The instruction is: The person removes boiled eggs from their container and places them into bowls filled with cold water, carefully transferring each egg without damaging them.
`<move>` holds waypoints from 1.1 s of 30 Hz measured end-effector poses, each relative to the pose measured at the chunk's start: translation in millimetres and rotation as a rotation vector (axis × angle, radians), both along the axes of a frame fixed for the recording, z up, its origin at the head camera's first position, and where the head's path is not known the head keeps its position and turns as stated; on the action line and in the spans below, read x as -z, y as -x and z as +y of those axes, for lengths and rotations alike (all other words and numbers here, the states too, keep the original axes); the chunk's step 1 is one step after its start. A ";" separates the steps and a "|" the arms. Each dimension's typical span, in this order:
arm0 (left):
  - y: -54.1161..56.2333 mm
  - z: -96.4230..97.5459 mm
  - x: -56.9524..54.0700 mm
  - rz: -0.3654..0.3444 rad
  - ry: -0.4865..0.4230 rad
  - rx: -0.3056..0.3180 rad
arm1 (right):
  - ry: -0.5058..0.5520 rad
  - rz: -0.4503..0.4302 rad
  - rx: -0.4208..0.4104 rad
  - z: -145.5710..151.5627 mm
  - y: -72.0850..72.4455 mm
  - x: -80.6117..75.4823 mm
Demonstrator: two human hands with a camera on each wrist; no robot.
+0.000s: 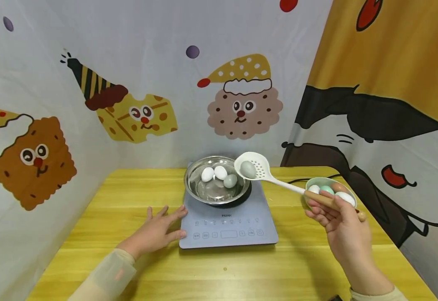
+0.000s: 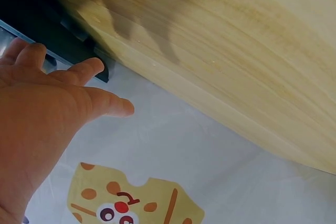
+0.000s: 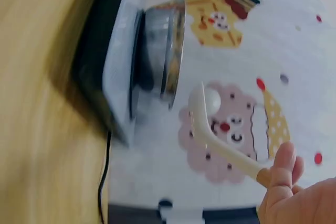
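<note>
My right hand [image 1: 348, 234] grips the wooden handle of a white slotted skimmer [image 1: 286, 185]. One pale grey-green egg [image 1: 247, 169] lies in its scoop, raised over the right rim of a steel pan [image 1: 212, 198]. Inside the pan are two white eggs [image 1: 207, 174] and one greenish egg [image 1: 230, 181]. The pan stands on a grey induction cooker [image 1: 238, 225]. With its fingers spread, my left hand [image 1: 153, 234] has its fingertips at the cooker's left edge. Side-on in the right wrist view, the egg [image 3: 212, 102] sits in the skimmer's bowl [image 3: 197, 114].
A pale green bowl [image 1: 326, 181] behind my right hand holds several eggs, white, green and brown. A black cord [image 1: 298, 180] runs from the cooker's back right. The wooden table [image 1: 128, 188] meets a cartoon-printed cloth [image 1: 166, 150] at the back.
</note>
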State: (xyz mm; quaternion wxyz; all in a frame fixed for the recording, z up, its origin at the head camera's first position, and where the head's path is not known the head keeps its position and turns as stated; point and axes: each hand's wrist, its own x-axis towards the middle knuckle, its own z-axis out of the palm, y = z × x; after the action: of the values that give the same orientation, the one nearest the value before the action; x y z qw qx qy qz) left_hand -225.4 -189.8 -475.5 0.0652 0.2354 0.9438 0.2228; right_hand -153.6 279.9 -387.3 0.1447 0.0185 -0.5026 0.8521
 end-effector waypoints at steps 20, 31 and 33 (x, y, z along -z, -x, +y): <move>-1.5 2.9 0.0 -0.008 -0.003 -0.008 | 0.516 -0.407 0.274 86.1 -37.9 57.4; -3.0 4.2 -0.8 0.006 0.000 -0.009 | 0.812 -0.588 0.265 109.3 -37.5 64.3; -3.0 4.1 -0.3 0.005 -0.003 -0.011 | 0.864 -0.585 0.247 112.2 -38.9 66.2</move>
State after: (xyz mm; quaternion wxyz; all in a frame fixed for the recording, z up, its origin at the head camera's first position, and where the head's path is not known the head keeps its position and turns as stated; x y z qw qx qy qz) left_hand -222.4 -185.6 -475.1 0.0613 0.2309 0.9449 0.2238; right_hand -114.7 392.1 -453.5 0.0922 -0.3400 -0.1239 0.9277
